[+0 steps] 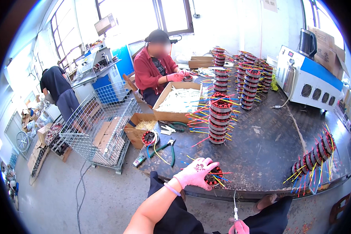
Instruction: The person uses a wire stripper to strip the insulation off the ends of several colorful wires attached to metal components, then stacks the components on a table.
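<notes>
- At the near edge of the worktable (261, 165), the pink-gloved left hand (197, 172) has its fingers partly spread and curved around a wound motor stator (216, 178) with red, yellow and blue leads.
- Below that edge, the right hand (240, 227), cut off by the lower border, has its fingers curled closed around a slim white-ended tool (235, 213).
- Left of the stator lie pliers (172, 156) with green handles.
- Beyond it stands a tall stator stack (218, 126).

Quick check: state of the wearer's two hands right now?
Left hand: closed on a wire-wound ring.
Right hand: closed around a slim tool, partly cut off at the lower edge.
</notes>
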Available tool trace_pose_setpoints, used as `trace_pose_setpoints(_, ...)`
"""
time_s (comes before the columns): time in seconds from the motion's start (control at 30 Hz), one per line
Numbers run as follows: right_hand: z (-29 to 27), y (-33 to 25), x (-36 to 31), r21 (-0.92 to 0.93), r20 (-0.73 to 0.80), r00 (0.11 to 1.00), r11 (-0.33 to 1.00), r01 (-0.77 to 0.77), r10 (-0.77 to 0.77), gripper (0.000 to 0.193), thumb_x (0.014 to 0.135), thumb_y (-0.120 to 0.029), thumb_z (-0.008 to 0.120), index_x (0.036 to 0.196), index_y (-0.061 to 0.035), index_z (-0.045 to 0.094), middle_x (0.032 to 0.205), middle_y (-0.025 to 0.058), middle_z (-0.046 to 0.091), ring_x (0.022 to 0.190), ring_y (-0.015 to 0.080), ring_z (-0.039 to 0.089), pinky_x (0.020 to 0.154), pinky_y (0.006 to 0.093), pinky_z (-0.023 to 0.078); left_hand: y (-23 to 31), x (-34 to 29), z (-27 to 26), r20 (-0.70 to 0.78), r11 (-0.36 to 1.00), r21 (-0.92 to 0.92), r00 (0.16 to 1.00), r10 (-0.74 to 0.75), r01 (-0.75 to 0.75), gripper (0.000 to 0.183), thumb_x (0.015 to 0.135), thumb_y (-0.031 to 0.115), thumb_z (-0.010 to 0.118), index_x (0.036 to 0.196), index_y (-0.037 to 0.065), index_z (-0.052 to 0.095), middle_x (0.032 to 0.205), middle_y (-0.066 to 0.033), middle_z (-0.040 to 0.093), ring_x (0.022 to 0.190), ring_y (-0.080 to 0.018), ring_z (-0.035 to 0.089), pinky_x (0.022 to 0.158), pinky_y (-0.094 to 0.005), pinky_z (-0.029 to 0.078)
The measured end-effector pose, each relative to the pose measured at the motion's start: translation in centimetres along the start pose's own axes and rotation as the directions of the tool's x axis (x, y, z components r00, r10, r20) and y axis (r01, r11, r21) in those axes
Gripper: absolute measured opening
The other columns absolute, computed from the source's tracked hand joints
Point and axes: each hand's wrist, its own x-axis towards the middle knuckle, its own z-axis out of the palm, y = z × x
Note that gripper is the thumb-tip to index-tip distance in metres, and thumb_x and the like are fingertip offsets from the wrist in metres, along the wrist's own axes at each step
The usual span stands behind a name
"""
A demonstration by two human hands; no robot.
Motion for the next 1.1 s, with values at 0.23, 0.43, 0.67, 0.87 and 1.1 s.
trace_pose_setpoints(0.23, -0.2, 0.3, 0.0, -0.001, -0.017, 1.0, 1.0, 0.001, -0.001, 0.044, 0.103, -0.037, 0.046, 0.067, -0.0127, 0.052, 0.05, -0.0066, 0.039, 0.039, 0.0035, 0.031, 0.038, 0.0204, 0.022, 0.0, -0.1, 0.0, -0.004, 1.0, 0.007, 1.0, -0.002, 0.002, 0.097, 0.061, 0.045, 0.082, 0.141, 0.006, 0.044, 0.128, -0.0186, 0.051, 0.117, -0.0376, 0.05, 0.104, -0.0446, 0.039)
trace_pose_setpoints(0.43, -0.2, 0.1, -0.1, 0.025, -0.029, 1.0, 1.0, 0.008, -0.007, 0.043, 0.102, -0.037, 0.048, 0.068, -0.0116, 0.053, 0.05, -0.0075, 0.038, 0.04, 0.0024, 0.031, 0.039, 0.0203, 0.021, -0.1, 0.0, 0.1, 0.003, 1.0, 0.013, 1.0, -0.002, 0.002, 0.099, 0.06, 0.045, 0.083, 0.142, 0.006, 0.043, 0.129, -0.0184, 0.05, 0.119, -0.0377, 0.049, 0.105, -0.0448, 0.039)
trace_pose_setpoints(0.67, 0.3, -0.4, -0.1, 0.07, -0.061, 0.998, 0.997, -0.025, 0.03, 0.04, 0.102, -0.037, 0.05, 0.071, -0.0116, 0.055, 0.051, -0.0082, 0.037, 0.04, 0.002, 0.03, 0.039, 0.0202, 0.02, 0.1, -0.1, -0.1, 0.023, 1.0, 0.008, 1.0, -0.017, 0.017, 0.099, 0.061, 0.045, 0.083, 0.142, 0.006, 0.043, 0.129, -0.0185, 0.05, 0.119, -0.038, 0.049, 0.105, -0.0452, 0.038)
trace_pose_setpoints(0.87, -0.4, 0.3, -0.1, 0.068, -0.018, 0.999, 0.997, -0.038, 0.04, 0.036, 0.102, -0.037, 0.048, 0.08, -0.0113, 0.061, 0.053, -0.0072, 0.041, 0.039, 0.0023, 0.03, 0.037, 0.0204, 0.021, -0.1, 0.0, 0.0, 0.013, 1.0, 0.004, 1.0, 0.002, -0.002, 0.097, 0.062, 0.045, 0.081, 0.142, 0.007, 0.043, 0.129, -0.0189, 0.05, 0.118, -0.0381, 0.05, 0.105, -0.045, 0.038)
trace_pose_setpoints(1.1, -0.2, -0.1, -0.3, 0.025, -0.06, 0.996, 0.998, -0.061, 0.062, 0.04, 0.102, -0.038, 0.047, 0.071, -0.0129, 0.055, 0.052, -0.0066, 0.042, 0.038, 0.0032, 0.032, 0.037, 0.0198, 0.023, 0.0, -0.1, 0.0, 0.003, 1.0, 0.006, 1.0, 0.003, -0.003, 0.097, 0.063, 0.045, 0.081, 0.143, 0.007, 0.043, 0.129, -0.0185, 0.05, 0.119, -0.0376, 0.049, 0.105, -0.0446, 0.038)
